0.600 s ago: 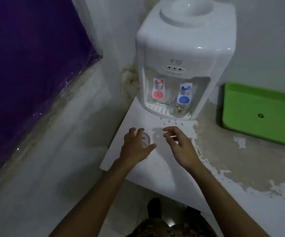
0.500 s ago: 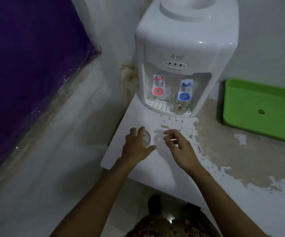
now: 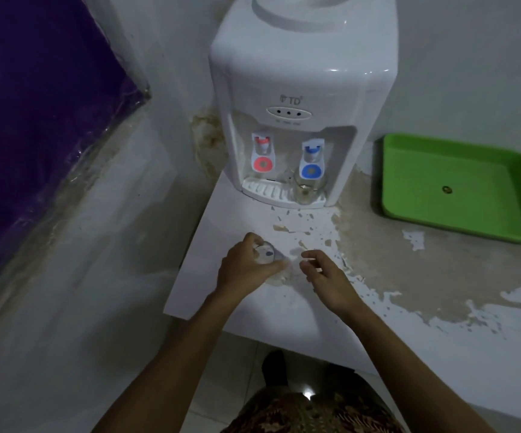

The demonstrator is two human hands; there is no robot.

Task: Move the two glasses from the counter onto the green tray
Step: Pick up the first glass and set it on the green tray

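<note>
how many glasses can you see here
2. One glass stands on the counter, gripped by the left hand; the other glass sits on the dispenser drip tray under the blue tap.

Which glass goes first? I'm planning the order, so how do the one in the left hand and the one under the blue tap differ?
The held glass sits at the counter's front edge; the tap glass stands on the dispenser's drip tray. The left hand wraps the first; the second is untouched and nearer the green tray. Both look clear.
</note>
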